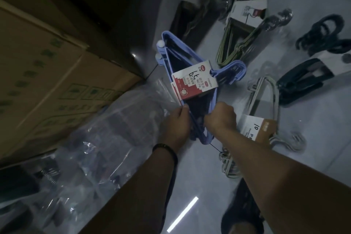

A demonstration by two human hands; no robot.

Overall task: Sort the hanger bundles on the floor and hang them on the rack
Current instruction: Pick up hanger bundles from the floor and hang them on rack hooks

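Both hands gripped the blue hanger bundle (235, 66), held over the floor (322, 129): left hand (175, 122) pinched its near edge, right hand (221, 118) fisted round the bars beside it. Cardboard boxes (47, 74) stacked left, clear plastic bags (106, 138) below them. Green bundle (233, 49), black bundle (300, 81), white bundle (275, 97) lay on tiles, right. Red-white tag (193, 83) on blue bundle read NO 716

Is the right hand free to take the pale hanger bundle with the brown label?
Probably not yet: the right hand and left hand both grip the blue hanger bundle. The pale hanger bundle lies uncovered just beside the right hand, so it looks easy once that hand lets go.
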